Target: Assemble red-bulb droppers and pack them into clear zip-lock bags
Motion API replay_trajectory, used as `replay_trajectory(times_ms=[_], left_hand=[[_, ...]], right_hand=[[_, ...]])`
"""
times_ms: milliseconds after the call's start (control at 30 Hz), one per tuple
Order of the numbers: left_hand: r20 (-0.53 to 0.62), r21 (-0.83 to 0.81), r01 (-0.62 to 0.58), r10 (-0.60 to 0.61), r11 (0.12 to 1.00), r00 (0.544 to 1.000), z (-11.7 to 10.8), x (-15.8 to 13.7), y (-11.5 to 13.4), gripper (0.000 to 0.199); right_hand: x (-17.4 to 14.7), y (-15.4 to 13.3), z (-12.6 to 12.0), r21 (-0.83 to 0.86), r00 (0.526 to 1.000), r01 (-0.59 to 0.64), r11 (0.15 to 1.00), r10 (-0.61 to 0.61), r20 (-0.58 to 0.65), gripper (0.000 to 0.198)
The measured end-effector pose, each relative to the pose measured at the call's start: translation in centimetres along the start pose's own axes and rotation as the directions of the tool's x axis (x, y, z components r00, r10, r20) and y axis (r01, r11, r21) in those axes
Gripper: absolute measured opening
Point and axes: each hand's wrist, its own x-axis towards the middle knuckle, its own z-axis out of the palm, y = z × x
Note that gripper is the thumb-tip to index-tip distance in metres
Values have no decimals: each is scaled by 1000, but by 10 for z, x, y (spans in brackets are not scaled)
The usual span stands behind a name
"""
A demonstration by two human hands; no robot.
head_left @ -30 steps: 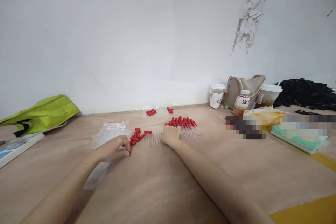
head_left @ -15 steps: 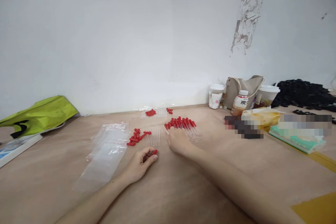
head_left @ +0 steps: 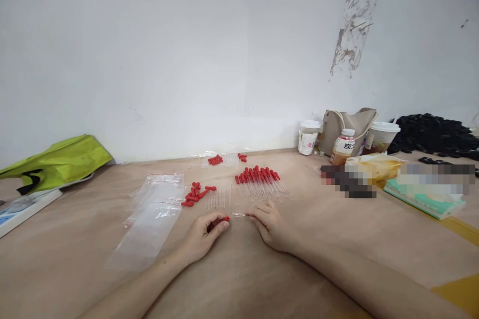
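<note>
Between the thumb and fingers of my left hand (head_left: 206, 233) a red rubber dropper bulb (head_left: 226, 219) is pinched, mostly hidden. My right hand (head_left: 272, 223) pinches a clear glass tube (head_left: 238, 215), its free end pointing left at the bulb with a small gap between them. Loose red bulbs (head_left: 191, 198) lie in a heap beyond my left hand. Beside them is a row of bare glass tubes (head_left: 218, 195). Several droppers with red bulbs fitted (head_left: 262, 175) lie side by side beyond my right hand.
Clear plastic bags (head_left: 151, 224) lie at left, near a yellow-green bag (head_left: 63, 159) and a white power strip (head_left: 30, 212). By the wall are another clear bag with bulbs (head_left: 224, 160), cups (head_left: 309, 138), a bottle (head_left: 343, 147) and a grey handbag (head_left: 329, 132). Tissue packs (head_left: 422, 197) lie right.
My right hand has drawn back from the finished droppers toward me and now holds a glass tube level. My left hand, still pinching the red bulb, has shifted slightly right.
</note>
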Motion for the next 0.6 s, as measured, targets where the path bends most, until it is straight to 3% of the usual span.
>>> replay_trajectory(times_ms=[333, 600], left_hand=[[25, 33, -9, 8, 999, 1000, 0, 0, -2, 23], [46, 154, -151, 145, 977, 988, -1, 1, 1, 17]], right_hand=[[-2, 3, 8, -127, 995, 89, 988, -84, 46, 23], [1, 10, 5, -170, 988, 151, 974, -155, -14, 25]])
